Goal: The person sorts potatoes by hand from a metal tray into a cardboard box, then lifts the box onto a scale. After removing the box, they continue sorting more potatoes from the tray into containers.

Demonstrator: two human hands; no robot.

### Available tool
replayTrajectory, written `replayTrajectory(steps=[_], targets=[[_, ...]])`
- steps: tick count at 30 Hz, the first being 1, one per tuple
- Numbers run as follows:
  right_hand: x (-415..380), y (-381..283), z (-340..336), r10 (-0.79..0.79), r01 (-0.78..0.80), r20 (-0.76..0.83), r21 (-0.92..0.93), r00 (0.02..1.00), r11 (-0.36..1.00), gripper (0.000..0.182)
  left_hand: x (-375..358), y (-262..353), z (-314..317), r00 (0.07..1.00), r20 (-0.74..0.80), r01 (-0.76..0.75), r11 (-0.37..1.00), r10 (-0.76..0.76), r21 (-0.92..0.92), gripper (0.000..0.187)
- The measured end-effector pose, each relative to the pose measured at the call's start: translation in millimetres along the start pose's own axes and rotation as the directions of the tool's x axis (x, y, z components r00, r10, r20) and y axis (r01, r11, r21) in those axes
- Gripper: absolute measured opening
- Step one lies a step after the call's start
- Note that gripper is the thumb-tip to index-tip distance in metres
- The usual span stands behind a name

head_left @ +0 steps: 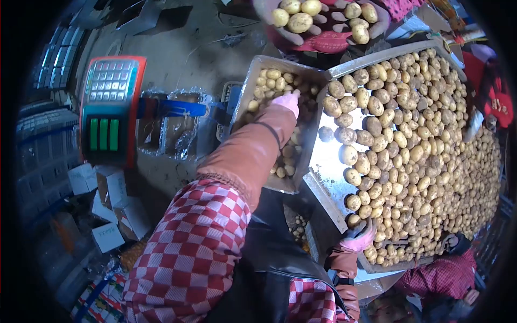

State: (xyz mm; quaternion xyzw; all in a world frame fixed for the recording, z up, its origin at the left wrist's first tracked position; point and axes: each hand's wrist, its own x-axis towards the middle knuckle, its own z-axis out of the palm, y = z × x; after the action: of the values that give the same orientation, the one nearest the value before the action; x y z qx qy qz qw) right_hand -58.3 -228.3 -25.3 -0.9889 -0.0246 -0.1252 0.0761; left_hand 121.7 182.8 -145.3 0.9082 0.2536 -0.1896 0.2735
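Note:
My left hand [287, 102], in a pink glove, reaches into a cardboard box [249, 75] that holds potatoes [274, 79]. Its back faces me, and its fingers are mostly hidden among the potatoes, so whether it grips one cannot be told. At the lower edge of the sorting table, my right hand [362, 238] rests against the potato pile [409, 161]. That glove is pink with a dark palm side. Its thumb and fingers stand apart beside the nearest potatoes, with none visibly held.
A scale display [110, 113] with keypad stands left of the box. Across from me, another person's gloved hands [323, 24] hold several potatoes. A co-worker's checked sleeve [441, 274] is at lower right. White cartons [107, 237] lie at lower left. Bare metal [329, 161] shows beside the pile.

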Motion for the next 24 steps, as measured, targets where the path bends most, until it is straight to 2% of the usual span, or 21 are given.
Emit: replayTrajectory(steps=[2, 3, 4, 5, 6, 8, 10, 12, 13, 14, 15, 16, 17, 18, 19, 20, 21, 22, 23, 24], targets=[[-2, 6, -1, -0.011, 0.011, -0.010, 0.021, 1.000, 1.000, 0.036, -36, -13, -4, 0.976, -0.181, 0.054, 0.939, -0.122, -0.340, 0.036], [-1, 5, 1, -0.033, 0.033, -0.024, 0.015, 0.999, 0.999, 0.035, -43, -20, 8, 0.936, -0.060, 0.193, 0.648, -0.347, -0.736, 0.039], [0, 3, 2, -0.055, 0.055, -0.037, 0.008, 0.998, 0.998, 0.034, -58, -38, 17, 0.959, 0.031, 0.128, 0.330, -0.282, -0.935, 0.041], [0, 3, 3, -0.077, 0.077, -0.050, 0.001, 0.996, 0.997, 0.033, -73, -57, 26, 0.969, 0.123, 0.115, -0.045, -0.214, -0.992, 0.044], [0, 8, 8, -0.060, 0.061, -0.047, 0.020, 0.997, 0.998, 0.032, -120, -46, -18, 0.926, 0.251, 0.226, -0.120, -0.283, -0.967, 0.046], [2, -3, 11, -0.031, 0.033, -0.182, 0.004, 0.983, 0.999, 0.030, -122, -99, 15, 0.954, 0.125, 0.069, -0.204, -0.274, -0.977, 0.037], [3, -14, 5, -0.040, 0.039, -0.226, -0.008, 0.973, 0.999, 0.029, -161, -106, -17, 0.908, 0.259, 0.033, -0.557, -0.331, -0.830, 0.025], [5, -17, -1, -0.019, 0.016, -0.175, -0.015, 0.984, 1.000, 0.027, -201, -71, -68, 0.895, 0.313, -0.008, -0.711, -0.319, -0.703, 0.026], [3, -11, 2, 0.017, -0.019, -0.135, -0.011, 0.991, 1.000, 0.030, -231, -35, -114, 0.991, 0.133, 0.080, -0.755, -0.010, -0.651, 0.025], [3, -5, 3, 0.013, -0.013, -0.146, -0.005, 0.989, 1.000, 0.030, -248, -9, -128, 0.989, 0.008, 0.113, -0.721, 0.148, -0.683, 0.026], [2, 4, 3, 0.033, -0.031, -0.029, 0.066, 0.999, 0.997, 0.033, -250, 21, -121, 0.979, -0.062, 0.075, -0.625, 0.195, -0.777, 0.028], [2, 15, 6, 0.045, -0.057, 0.092, 0.134, 0.995, 0.989, 0.036, -237, 52, -95, 0.978, -0.120, -0.035, -0.438, 0.170, -0.898, 0.031], [-5, 58, 62, 0.025, -0.052, -0.116, -0.232, 0.993, 0.971, 0.042, -236, 79, -82, 0.982, -0.094, -0.035, -0.332, 0.162, -0.943, 0.035], [-4, 185, 155, 0.026, -0.032, -0.024, -0.325, 0.999, 0.945, 0.046, -277, 121, -125, 0.937, 0.286, 0.348, -0.496, 0.200, -0.795, 0.040], [-2, 131, 110, 0.044, -0.075, -0.120, -0.262, 0.992, 0.962, 0.045, -268, 111, -109, 0.937, 0.282, 0.349, -0.499, 0.207, -0.793, 0.040], [-3, 107, 91, 0.047, -0.075, -0.139, -0.210, 0.989, 0.975, 0.043, -245, 88, -82, 0.992, -0.046, -0.007, -0.316, 0.115, -0.949, 0.044], [-5, 96, 77, 0.042, -0.065, -0.133, -0.171, 0.990, 0.983, 0.041, -238, 63, -76, 0.971, -0.241, -0.239, -0.104, 0.009, -0.965, 0.043], [-5, 87, 65, 0.036, -0.054, -0.128, -0.136, 0.991, 0.989, 0.040, -231, 32, -71, 0.921, -0.364, -0.341, 0.161, -0.141, -0.926, 0.042], [-7, 79, 53, 0.037, -0.049, -0.115, -0.108, 0.993, 0.993, 0.038, -219, -8, -62, 0.842, -0.451, -0.305, 0.430, -0.295, -0.850, 0.042], [-9, 71, 43, 0.036, -0.047, -0.107, -0.102, 0.994, 0.994, 0.037, -211, -52, -48, 0.757, -0.496, -0.157, 0.618, -0.426, -0.770, 0.041]])
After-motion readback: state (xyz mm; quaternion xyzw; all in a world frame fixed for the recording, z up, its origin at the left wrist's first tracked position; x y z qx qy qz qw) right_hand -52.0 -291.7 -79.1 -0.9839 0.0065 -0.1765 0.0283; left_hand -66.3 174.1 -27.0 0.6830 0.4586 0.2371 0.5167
